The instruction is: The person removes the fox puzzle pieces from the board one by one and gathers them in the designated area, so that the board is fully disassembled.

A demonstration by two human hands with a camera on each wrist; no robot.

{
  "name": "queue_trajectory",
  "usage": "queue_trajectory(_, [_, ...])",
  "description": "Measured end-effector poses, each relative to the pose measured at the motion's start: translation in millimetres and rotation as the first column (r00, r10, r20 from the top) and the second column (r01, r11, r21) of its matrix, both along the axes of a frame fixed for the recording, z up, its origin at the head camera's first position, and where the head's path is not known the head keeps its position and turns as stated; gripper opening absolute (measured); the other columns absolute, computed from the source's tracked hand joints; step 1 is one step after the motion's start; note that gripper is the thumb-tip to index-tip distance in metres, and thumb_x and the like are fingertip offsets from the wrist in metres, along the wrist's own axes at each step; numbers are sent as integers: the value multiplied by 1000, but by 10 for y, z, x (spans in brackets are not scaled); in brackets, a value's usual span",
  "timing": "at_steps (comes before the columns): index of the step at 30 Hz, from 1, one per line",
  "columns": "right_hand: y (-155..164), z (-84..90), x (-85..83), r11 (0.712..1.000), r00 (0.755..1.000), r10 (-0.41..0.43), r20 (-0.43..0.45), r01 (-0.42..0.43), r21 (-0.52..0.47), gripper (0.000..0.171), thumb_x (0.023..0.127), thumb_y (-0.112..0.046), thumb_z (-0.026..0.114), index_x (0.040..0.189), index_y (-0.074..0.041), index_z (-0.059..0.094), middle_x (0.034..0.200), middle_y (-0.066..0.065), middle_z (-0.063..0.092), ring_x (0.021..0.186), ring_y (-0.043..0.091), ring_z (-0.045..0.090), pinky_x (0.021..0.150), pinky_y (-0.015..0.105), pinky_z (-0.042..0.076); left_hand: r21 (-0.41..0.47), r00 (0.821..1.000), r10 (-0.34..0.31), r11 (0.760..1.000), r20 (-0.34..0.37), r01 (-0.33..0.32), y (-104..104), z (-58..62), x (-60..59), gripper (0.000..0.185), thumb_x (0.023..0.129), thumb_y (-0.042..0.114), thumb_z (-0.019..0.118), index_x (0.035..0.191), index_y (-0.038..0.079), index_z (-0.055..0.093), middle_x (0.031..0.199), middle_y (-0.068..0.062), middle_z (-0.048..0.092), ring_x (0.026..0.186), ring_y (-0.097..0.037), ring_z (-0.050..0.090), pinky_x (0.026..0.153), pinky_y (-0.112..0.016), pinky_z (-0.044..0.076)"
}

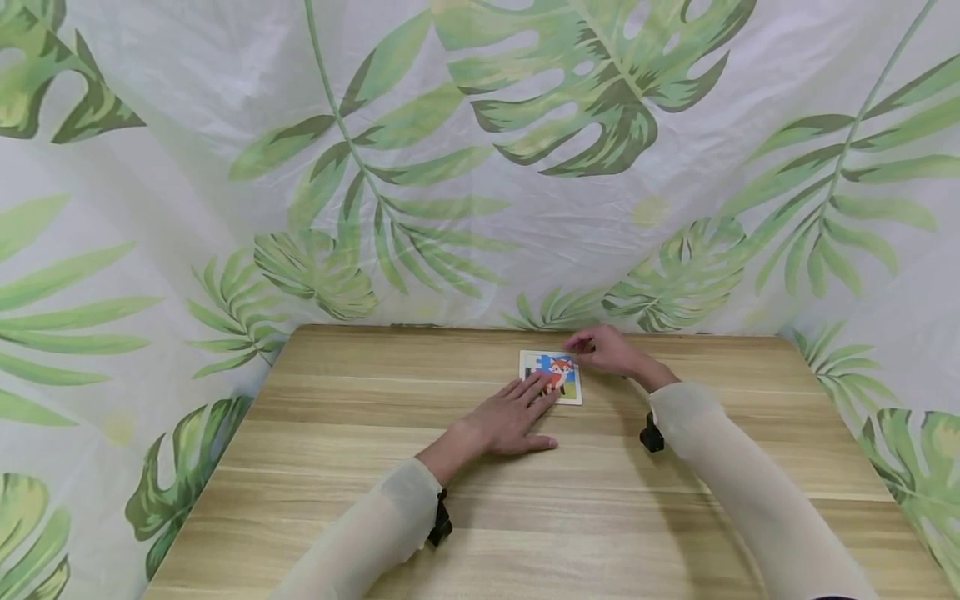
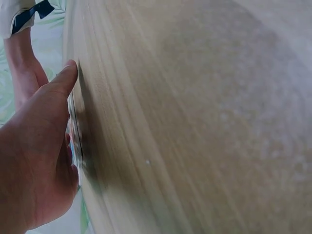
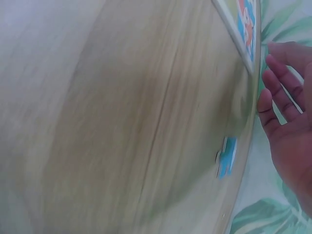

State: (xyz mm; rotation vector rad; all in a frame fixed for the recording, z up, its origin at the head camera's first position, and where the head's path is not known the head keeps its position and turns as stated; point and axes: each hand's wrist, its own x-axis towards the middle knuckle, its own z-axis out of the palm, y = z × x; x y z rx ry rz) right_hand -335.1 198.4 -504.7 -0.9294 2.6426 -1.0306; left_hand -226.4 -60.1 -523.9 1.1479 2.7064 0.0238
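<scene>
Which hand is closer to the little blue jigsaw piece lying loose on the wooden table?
The person's right hand is nearer, close by the loose blue jigsaw piece. The left hand is farther off, resting partly on the square, white-bordered fox puzzle.

Left hand [image 2: 36, 151] over wood-grained tabletop [image 2: 170, 122]

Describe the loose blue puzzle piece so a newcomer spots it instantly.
Start with the wood-grain table in the right wrist view and find the white-framed fox puzzle at the top. Below it in that picture, near the table's edge, lies the loose piece. It is small and mostly blue, lying on bare wood, apart from the puzzle.
</scene>
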Motion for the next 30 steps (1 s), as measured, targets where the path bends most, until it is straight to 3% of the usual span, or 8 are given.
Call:
queue_trajectory(13, [-176, -47, -86, 996, 996, 85, 9, -85, -18, 25, 94, 0, 78, 118, 7, 76, 113, 21, 77, 103, 32, 72, 92, 51, 59, -19, 1000, -15, 1000, -19, 14, 17, -60, -6, 88, 107, 71, 32, 172, 15, 13, 179, -11, 2, 165, -26, 0, 133, -41, 14])
queue_trajectory(21, [-248, -70, -134, 998, 998, 60, 25, -60, -12, 23, 94, 2, 77, 117, 4, 77, 112, 17, 77, 104, 32, 72, 94, 50, 59, -29, 1000, -13, 999, 7, 13, 14, -55, -32, 88, 107, 71, 33, 172, 16, 9, 179, -10, -2, 165, -26, -4, 133, -42, 12])
queue_trajectory(30, [-287, -95, -157, 994, 994, 109, 14, -108, -23, 22, 93, 4, 76, 115, 6, 77, 109, 18, 75, 98, 29, 72, 86, 40, 60, -53, 1000, -7, 999, 30, 8, 29, -61, -42, 89, 107, 71, 33, 172, 18, 6, 179, -10, -6, 165, -25, -7, 133, -41, 11])
